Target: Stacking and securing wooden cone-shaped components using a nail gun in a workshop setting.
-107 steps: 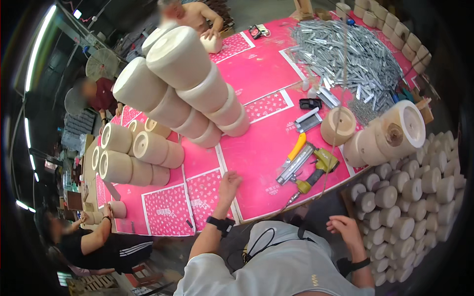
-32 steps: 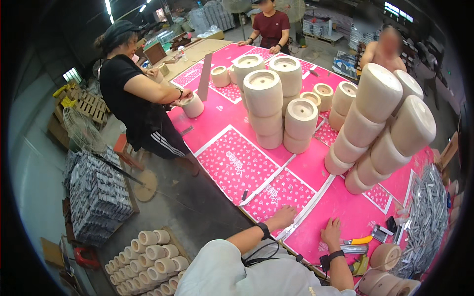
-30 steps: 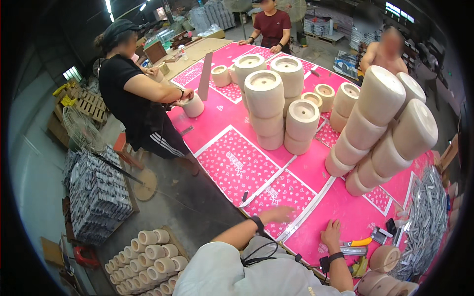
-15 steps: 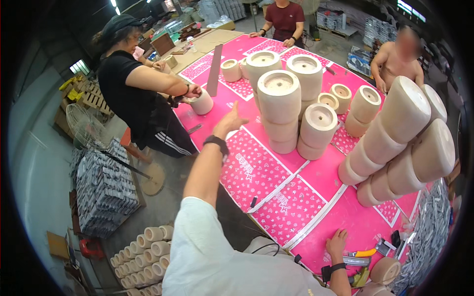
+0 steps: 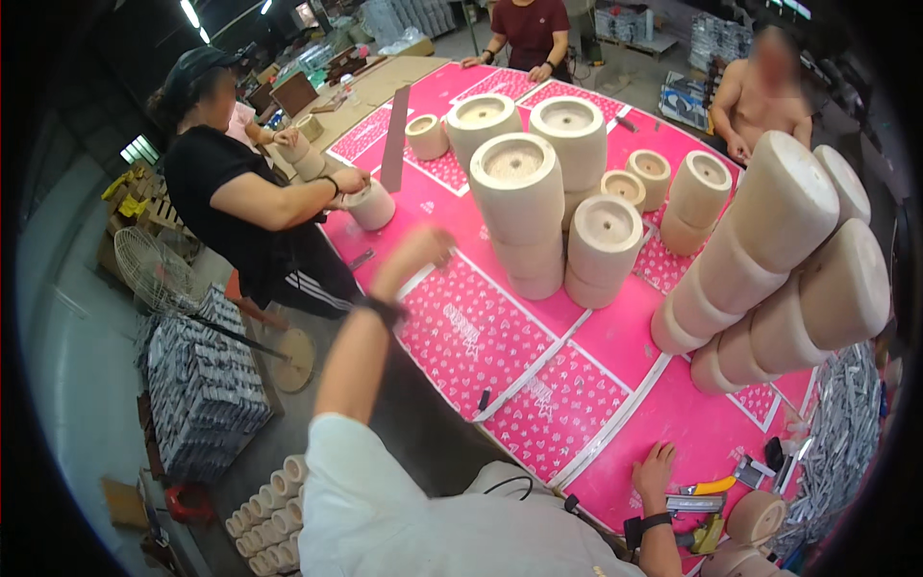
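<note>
At ten o'clock stood a co-worker in black (image 5: pixel 245 183), a co-worker's hand (image 5: pixel 352 181) at the top of a pale cylinder (image 5: pixel 370 209). That cylinder stood upright on the pink table (image 5: pixel 433 197), near the far-left edge, and was the piece nearest the person's left hand (image 5: pixel 420 252).

The left hand had made the big change: a second earlier it was over the near edge, then it swung out toward ten o'clock, fingers stretched. Now the fingers looked bent in, though blur hid whether they pinched anything or touched the surface. It sat near the cylinder, at about half past four from it, with a gap between. The reach had thus brought the hand close to that piece without visible contact.

At two o'clock from the left hand, the hollow-topped stack (image 5: pixel 519 207) had stayed put, untouched.

The right hand (image 5: pixel 655 471), at half past four in the view, had not left the table; it lay palm down, fingers loosely extended, gripping nothing, and so seemed to serve as a prop. Just beside it, toward half past three, lay a yellow-handled tool (image 5: pixel 710 488). Toward three o'clock rose the tall columns (image 5: pixel 745 255), likewise unmoved, and near four o'clock spread the silvery metal pieces (image 5: pixel 841 423).
</note>
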`<state>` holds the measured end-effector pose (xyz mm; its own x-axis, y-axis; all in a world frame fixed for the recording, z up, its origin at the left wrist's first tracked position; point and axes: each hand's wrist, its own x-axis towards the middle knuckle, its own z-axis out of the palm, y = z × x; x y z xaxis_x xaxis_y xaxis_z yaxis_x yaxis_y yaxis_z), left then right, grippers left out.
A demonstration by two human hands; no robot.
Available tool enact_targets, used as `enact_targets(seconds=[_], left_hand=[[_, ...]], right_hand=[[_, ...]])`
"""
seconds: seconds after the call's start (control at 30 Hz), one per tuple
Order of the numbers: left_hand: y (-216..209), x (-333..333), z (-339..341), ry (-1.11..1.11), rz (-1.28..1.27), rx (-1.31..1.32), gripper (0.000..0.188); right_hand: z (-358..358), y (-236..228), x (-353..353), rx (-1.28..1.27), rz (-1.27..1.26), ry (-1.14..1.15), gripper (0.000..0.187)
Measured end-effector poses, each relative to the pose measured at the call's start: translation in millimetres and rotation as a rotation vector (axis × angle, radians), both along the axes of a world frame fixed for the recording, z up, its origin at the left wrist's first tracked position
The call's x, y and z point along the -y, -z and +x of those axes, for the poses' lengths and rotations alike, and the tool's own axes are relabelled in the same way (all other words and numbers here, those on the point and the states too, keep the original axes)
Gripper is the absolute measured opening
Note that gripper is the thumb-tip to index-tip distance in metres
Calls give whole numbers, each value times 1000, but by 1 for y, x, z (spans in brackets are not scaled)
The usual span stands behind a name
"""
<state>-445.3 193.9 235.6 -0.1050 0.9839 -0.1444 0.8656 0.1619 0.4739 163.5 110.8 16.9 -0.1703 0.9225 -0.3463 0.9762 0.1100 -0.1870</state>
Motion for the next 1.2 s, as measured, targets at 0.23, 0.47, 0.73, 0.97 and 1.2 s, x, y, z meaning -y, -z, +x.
enact_targets(seconds=[0.23,0.47,0.73,0.97,1.2], left_hand=[[137,100,178,62,-439,111,31],[214,142,212,-3,-227,354,26],[215,133,223,-253,-218,280,31],[223,127,215,-347,-272,302,37],[230,129,211,-310,-299,319,39]], right_hand=[[5,4,2,-22,-15,-53,79],[-2,-4,0,-12,-74,-2,82],[-4,-2,1,-7,-64,40,79],[-6,2,2,23,-25,33,79],[-9,1,3,54,-25,60,81]])
